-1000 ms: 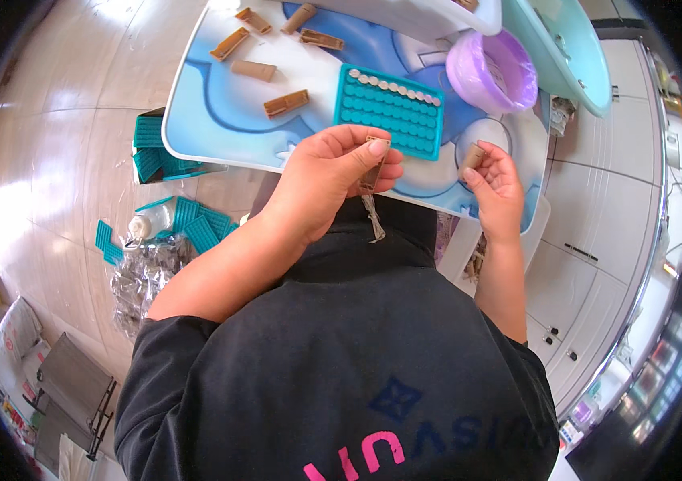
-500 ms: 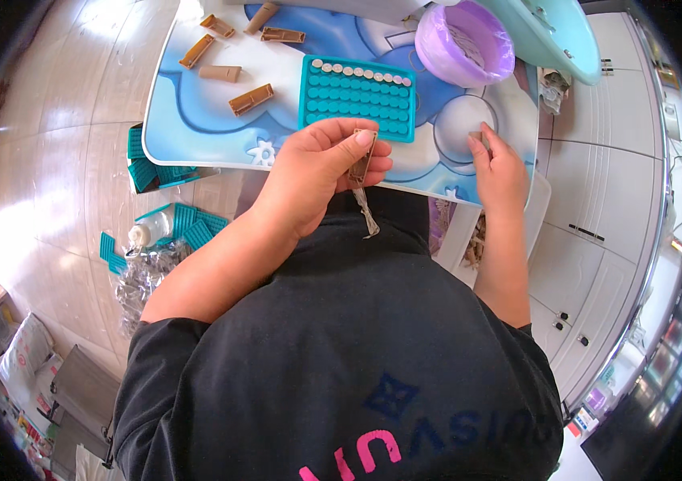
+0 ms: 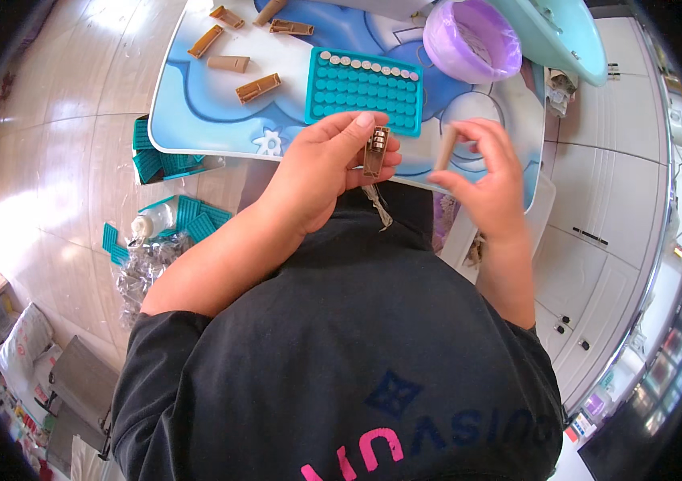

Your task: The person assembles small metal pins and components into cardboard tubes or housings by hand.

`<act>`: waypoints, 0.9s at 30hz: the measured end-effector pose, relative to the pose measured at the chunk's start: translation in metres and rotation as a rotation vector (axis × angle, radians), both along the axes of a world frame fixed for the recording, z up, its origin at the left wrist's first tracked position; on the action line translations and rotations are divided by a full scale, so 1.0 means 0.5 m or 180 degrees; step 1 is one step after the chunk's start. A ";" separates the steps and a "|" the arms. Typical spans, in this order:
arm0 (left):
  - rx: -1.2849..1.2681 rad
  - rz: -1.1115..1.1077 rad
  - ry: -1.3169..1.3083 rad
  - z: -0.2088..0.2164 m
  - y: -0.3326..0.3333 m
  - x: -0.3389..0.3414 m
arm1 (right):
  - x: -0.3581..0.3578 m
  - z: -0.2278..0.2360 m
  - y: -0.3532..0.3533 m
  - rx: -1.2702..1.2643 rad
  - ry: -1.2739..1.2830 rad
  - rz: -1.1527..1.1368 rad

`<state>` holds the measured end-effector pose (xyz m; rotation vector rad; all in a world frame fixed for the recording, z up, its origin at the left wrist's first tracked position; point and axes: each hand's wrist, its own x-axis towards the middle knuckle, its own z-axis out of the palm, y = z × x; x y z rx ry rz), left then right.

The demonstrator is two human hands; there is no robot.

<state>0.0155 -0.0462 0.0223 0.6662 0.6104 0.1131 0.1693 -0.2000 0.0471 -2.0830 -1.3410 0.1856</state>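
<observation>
My left hand (image 3: 326, 163) grips a small open brown plastic case (image 3: 372, 163) between thumb and fingers, with its hollow side up. Several shiny silver button cells (image 3: 378, 139) sit stacked in its upper part. Thin pale strands (image 3: 378, 207) hang below this hand. To the right, my right hand (image 3: 489, 171) pinches a long tan plastic cover (image 3: 445, 151) upright between thumb and fingers, apart from the case. Just beyond the hands lies a teal tray (image 3: 308, 104) with rows of round pockets. Silver discs (image 3: 367, 65) fill its far row.
Several brown plastic cases (image 3: 258, 88) lie scattered on the blue-and-white table (image 3: 188, 140). At the far right stand a purple tub (image 3: 435, 54) with a clear liner and a pale teal basin (image 3: 589, 60). Teal trays (image 3: 191, 216) and a bottle (image 3: 143, 227) are on the floor at left.
My right hand has come left from the table's right side, with the tan cover now plainly visible in it. Silver cells now show in the case in my left hand.
</observation>
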 end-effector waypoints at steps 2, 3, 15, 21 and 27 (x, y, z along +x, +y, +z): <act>0.0038 0.0018 -0.0044 -0.002 0.000 -0.002 | -0.037 0.009 0.032 0.0215 -0.0001 0.0267; 0.0042 0.0015 -0.0041 -0.002 0.000 -0.001 | -0.051 0.010 0.045 0.0317 -0.0061 0.0377; -0.0078 -0.0116 -0.0218 -0.009 -0.003 -0.003 | -0.071 -0.001 0.074 0.0186 -0.0217 0.0629; 0.0367 -0.0076 -0.0351 -0.016 -0.013 -0.004 | -0.076 -0.012 0.074 0.0150 -0.0288 0.0610; 0.0978 -0.0166 -0.0213 -0.028 -0.016 -0.007 | -0.068 -0.006 0.069 0.0213 0.0591 0.0600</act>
